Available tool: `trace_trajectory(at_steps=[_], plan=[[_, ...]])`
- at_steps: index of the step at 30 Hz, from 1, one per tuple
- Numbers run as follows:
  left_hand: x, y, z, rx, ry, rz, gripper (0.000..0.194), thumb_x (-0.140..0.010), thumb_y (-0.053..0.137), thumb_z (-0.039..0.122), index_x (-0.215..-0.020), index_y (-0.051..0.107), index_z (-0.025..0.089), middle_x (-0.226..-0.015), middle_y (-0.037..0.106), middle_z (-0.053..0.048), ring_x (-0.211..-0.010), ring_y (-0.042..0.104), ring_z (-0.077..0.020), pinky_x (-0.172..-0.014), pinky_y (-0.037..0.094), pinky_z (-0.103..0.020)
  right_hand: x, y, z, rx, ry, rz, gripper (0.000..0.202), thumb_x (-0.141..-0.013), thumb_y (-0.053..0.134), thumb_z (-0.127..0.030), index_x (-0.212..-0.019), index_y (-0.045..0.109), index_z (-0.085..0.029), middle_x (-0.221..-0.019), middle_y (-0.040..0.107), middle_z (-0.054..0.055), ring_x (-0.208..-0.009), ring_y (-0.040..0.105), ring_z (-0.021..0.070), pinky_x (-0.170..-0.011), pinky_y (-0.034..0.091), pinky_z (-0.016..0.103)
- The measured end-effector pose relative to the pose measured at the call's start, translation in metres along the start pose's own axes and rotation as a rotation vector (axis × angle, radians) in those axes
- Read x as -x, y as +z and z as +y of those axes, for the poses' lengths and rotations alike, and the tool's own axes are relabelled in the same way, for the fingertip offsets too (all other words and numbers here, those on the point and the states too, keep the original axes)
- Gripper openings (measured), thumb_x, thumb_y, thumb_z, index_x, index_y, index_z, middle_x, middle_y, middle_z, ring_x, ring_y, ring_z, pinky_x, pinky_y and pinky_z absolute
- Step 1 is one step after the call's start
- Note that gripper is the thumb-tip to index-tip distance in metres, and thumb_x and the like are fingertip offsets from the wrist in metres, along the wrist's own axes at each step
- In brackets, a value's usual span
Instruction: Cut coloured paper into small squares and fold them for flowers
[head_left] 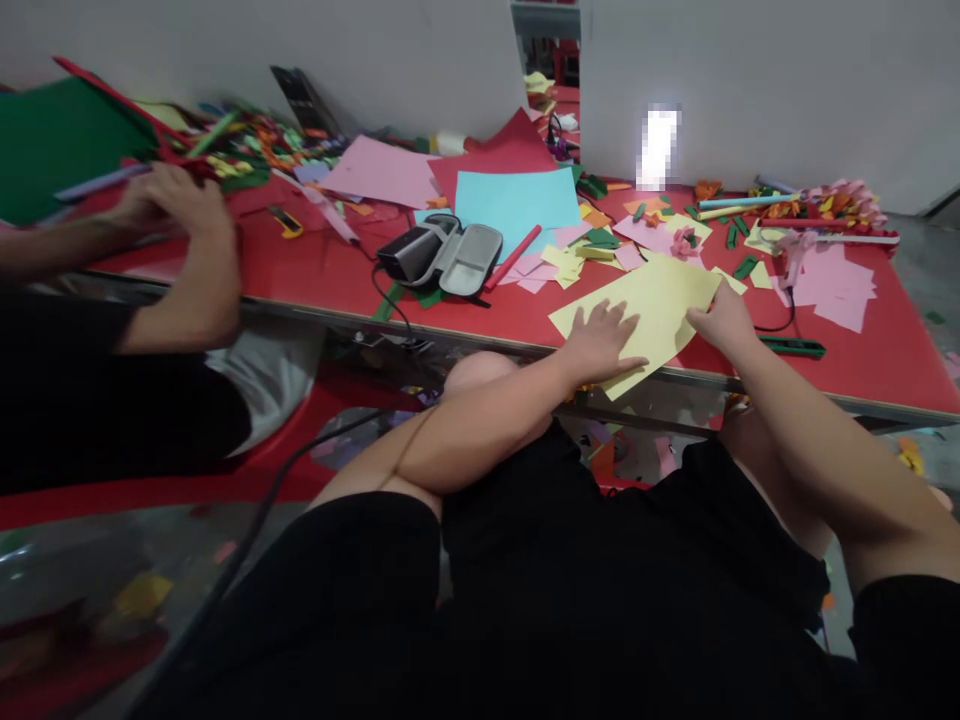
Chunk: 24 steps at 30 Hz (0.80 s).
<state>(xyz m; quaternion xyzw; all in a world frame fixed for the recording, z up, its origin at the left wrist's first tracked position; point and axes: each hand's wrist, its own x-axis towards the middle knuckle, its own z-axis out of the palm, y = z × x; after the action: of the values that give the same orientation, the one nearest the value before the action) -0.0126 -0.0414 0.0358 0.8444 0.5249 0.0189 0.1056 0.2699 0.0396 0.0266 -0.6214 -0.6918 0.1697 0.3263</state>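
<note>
A pale yellow sheet of paper lies at the front edge of the red table, one corner hanging over it. My left hand rests flat on the sheet with its fingers spread. At the sheet's right end, my right hand pinches the edge between thumb and fingers, and the paper curves up there. A green utility knife is on the table just right of my right wrist. Behind the sheet are small yellow and pink paper pieces and a pink paper flower.
Left of the sheet sit an open case, a red stick and blue paper. A glue gun with a cord lies at right. A co-worker's hands work at far left, near a yellow cutter. A wall stands behind.
</note>
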Motion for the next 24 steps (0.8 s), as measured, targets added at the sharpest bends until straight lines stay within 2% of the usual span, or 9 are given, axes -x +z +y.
trace_trajectory(at_steps=[1, 3, 6, 9, 13, 16, 19, 22, 24], plan=[[0.000, -0.001, 0.001, 0.004, -0.057, -0.048, 0.103, -0.120, 0.060, 0.082, -0.201, 0.036, 0.022, -0.212, 0.020, -0.021, -0.196, 0.020, -0.0533, -0.154, 0.028, -0.084, 0.003, -0.001, -0.002, 0.026, -0.006, -0.026, 0.071, -0.075, 0.081, -0.032, -0.144, 0.074, -0.020, -0.137, 0.089, 0.023, -0.122, 0.083, 0.0472, -0.111, 0.071, 0.066], [-0.004, -0.005, -0.004, 0.024, -0.088, -0.129, 0.109, -0.119, 0.059, 0.084, -0.203, 0.030, 0.020, -0.213, 0.012, -0.022, -0.198, 0.015, -0.0537, -0.154, 0.024, -0.086, 0.009, -0.006, -0.006, 0.064, -0.035, -0.021, 0.067, -0.079, 0.082, -0.037, -0.143, 0.073, -0.021, -0.132, 0.088, 0.023, -0.120, 0.083, 0.0479, -0.111, 0.070, 0.068], [-0.009, -0.012, -0.020, 0.046, 0.005, -0.183, 0.111, -0.117, 0.065, 0.080, -0.202, 0.030, 0.018, -0.213, 0.012, -0.022, -0.199, 0.011, -0.0506, -0.157, 0.018, -0.082, 0.015, -0.016, -0.010, 0.053, -0.071, 0.073, 0.056, -0.083, 0.080, -0.043, -0.136, 0.074, -0.025, -0.120, 0.087, 0.018, -0.109, 0.082, 0.0449, -0.109, 0.070, 0.068], [-0.013, -0.010, -0.035, 0.089, 0.080, -0.189, 0.107, -0.114, 0.068, 0.079, -0.199, 0.037, 0.022, -0.213, 0.014, -0.020, -0.200, 0.012, -0.0451, -0.160, 0.014, -0.074, 0.019, -0.024, -0.008, -0.080, -0.003, 0.109, 0.048, -0.082, 0.079, -0.047, -0.126, 0.075, -0.026, -0.118, 0.085, 0.014, -0.097, 0.081, 0.0387, -0.098, 0.073, 0.063], [-0.019, -0.004, -0.054, 0.119, 0.156, -0.146, 0.102, -0.111, 0.067, 0.080, -0.194, 0.045, 0.024, -0.211, 0.025, -0.019, -0.198, 0.020, -0.0432, -0.160, 0.012, -0.069, 0.022, -0.040, 0.002, -0.288, 0.148, 0.071, 0.047, -0.080, 0.085, -0.044, -0.124, 0.073, -0.030, -0.115, 0.081, 0.010, -0.100, 0.082, 0.0346, -0.083, 0.074, 0.051], [-0.029, -0.002, -0.070, 0.140, 0.249, -0.110, 0.107, -0.105, 0.068, 0.082, -0.193, 0.045, 0.026, -0.206, 0.038, -0.020, -0.191, 0.033, -0.0462, -0.159, 0.017, -0.067, 0.016, -0.055, 0.008, -0.464, 0.357, -0.124, 0.051, -0.077, 0.094, -0.044, -0.122, 0.072, -0.031, -0.107, 0.078, 0.005, -0.088, 0.078, 0.0272, -0.070, 0.071, 0.041], [-0.039, -0.001, -0.085, 0.170, 0.330, -0.074, 0.106, -0.101, 0.072, 0.081, -0.190, 0.050, 0.028, -0.194, 0.052, -0.020, -0.179, 0.049, -0.0486, -0.156, 0.028, -0.064, -0.001, -0.061, 0.013, -0.594, 0.514, -0.307, 0.055, -0.077, 0.097, -0.047, -0.121, 0.069, -0.030, -0.105, 0.080, 0.004, -0.078, 0.076, 0.0220, -0.067, 0.071, 0.039], [-0.045, 0.002, -0.096, 0.165, 0.386, -0.025, 0.098, -0.099, 0.076, 0.077, -0.184, 0.060, 0.030, -0.186, 0.060, -0.020, -0.171, 0.059, -0.0467, -0.153, 0.036, -0.059, -0.025, -0.047, 0.019, -0.526, 0.537, -0.239, 0.062, -0.070, 0.102, -0.034, -0.122, 0.067, -0.030, -0.101, 0.081, 0.005, -0.076, 0.077, 0.0242, -0.070, 0.073, 0.044], [-0.047, 0.003, -0.100, 0.140, 0.406, -0.013, 0.094, -0.101, 0.075, 0.074, -0.183, 0.062, 0.030, -0.188, 0.060, -0.020, -0.173, 0.058, -0.0454, -0.154, 0.033, -0.059, -0.039, -0.032, 0.023, -0.437, 0.439, -0.131, 0.059, -0.069, 0.102, -0.030, -0.119, 0.070, -0.031, -0.098, 0.080, 0.005, -0.080, 0.077, 0.0281, -0.079, 0.076, 0.055]])
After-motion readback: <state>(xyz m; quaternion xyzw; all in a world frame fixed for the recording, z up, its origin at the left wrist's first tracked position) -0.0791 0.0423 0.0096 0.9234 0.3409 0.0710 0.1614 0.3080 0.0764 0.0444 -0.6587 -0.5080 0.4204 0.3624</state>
